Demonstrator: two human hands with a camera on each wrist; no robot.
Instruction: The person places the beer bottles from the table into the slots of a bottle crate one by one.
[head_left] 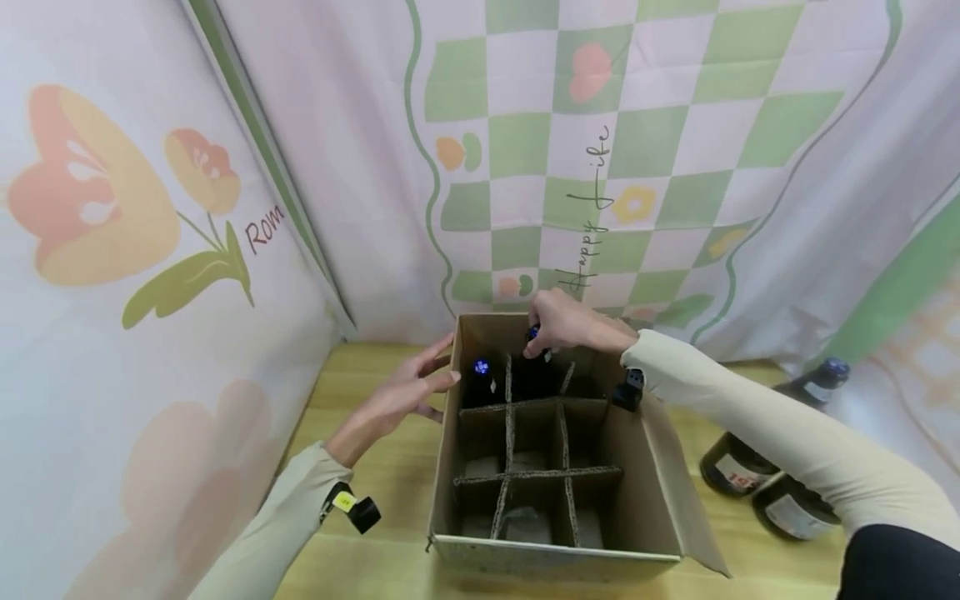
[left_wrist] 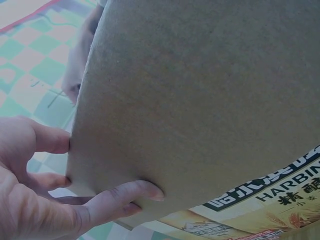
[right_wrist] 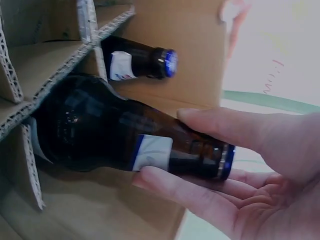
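An open cardboard box (head_left: pixel 555 565) with cardboard dividers (head_left: pixel 509 442) stands in front of me. My right hand (head_left: pixel 562 321) holds a dark beer bottle (right_wrist: pixel 90 127) by its neck at the box's far side. In the right wrist view the bottle's wide body sits among the dividers, and the thumb and fingers lie on either side of the neck below its blue cap. Another blue-capped bottle (right_wrist: pixel 137 62) stands in the far left compartment. My left hand (head_left: pixel 401 387) rests against the box's left side, its fingertips touching the outer cardboard (left_wrist: pixel 190 100).
Several dark bottles (head_left: pixel 738 462) stand on the wooden table (head_left: pixel 375 517) right of the box, partly behind my right arm. A box flap (head_left: pixel 678 492) sticks out on the right. Printed curtains (head_left: pixel 517 142) hang behind and on the left.
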